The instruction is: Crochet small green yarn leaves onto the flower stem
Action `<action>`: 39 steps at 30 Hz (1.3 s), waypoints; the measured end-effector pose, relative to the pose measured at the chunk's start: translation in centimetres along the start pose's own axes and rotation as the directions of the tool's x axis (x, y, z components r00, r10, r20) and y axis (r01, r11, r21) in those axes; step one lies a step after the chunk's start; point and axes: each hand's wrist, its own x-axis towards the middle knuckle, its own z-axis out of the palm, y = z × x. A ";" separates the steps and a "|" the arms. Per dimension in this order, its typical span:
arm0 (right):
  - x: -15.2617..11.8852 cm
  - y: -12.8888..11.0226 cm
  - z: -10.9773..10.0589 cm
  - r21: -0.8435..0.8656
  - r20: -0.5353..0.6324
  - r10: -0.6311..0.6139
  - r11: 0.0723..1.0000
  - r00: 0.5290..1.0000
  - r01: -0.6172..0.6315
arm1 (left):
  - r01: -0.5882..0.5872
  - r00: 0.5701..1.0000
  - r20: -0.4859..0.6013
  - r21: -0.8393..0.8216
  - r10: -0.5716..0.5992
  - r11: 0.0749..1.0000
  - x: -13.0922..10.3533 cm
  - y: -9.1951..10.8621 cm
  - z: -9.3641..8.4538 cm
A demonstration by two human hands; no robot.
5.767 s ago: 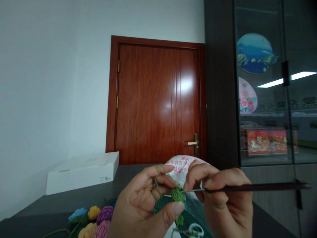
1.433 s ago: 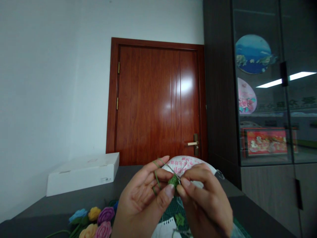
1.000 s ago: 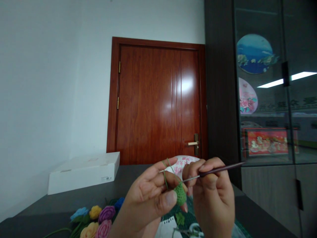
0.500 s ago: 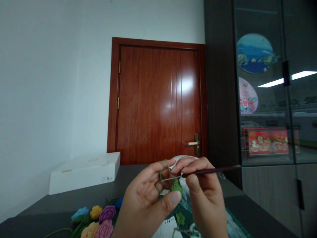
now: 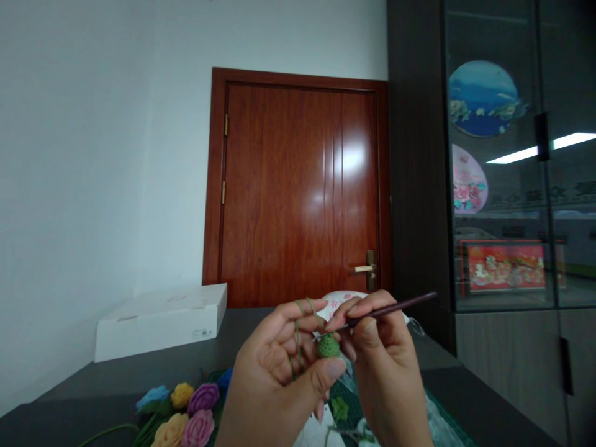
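Note:
My left hand [image 5: 274, 372] pinches a small round green crocheted piece [image 5: 328, 346] between thumb and fingers, with green yarn [image 5: 298, 338] looped over its index finger and running down across the palm. My right hand [image 5: 386, 360] grips a dark crochet hook [image 5: 395, 307] between thumb and fingers. The hook slants down to the left, its thin metal tip at the top edge of the green piece. Both hands are close together at the lower middle.
Crocheted flowers [image 5: 198, 428] lie at the lower left on the dark table [image 5: 60, 397]. A white box [image 5: 161, 320] stands behind them. Below the hands are a green cutting mat [image 5: 447, 416], a green crocheted leaf shape [image 5: 339, 408], white paper and clear plastic.
The hook has tilted, its handle end now higher and its tip nearer the green piece. The loop stretched on the hook has drawn in, and the green piece has turned slightly.

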 end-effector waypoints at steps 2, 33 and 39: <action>0.0 -0.2 0.2 0.035 0.000 0.035 0.999 0.999 -0.035 | 0.021 1.000 -0.016 0.002 -0.021 1.000 -0.1 0.0 0.1; 0.5 -0.7 -0.7 0.256 0.157 0.066 0.961 0.985 -0.105 | 0.170 0.922 0.386 -0.331 -0.032 0.928 0.5 -0.6 -1.1; 0.6 -1.1 -1.0 0.179 0.192 -0.071 0.983 0.979 0.036 | 0.182 0.889 0.457 -0.383 0.015 0.905 0.7 -1.4 -1.8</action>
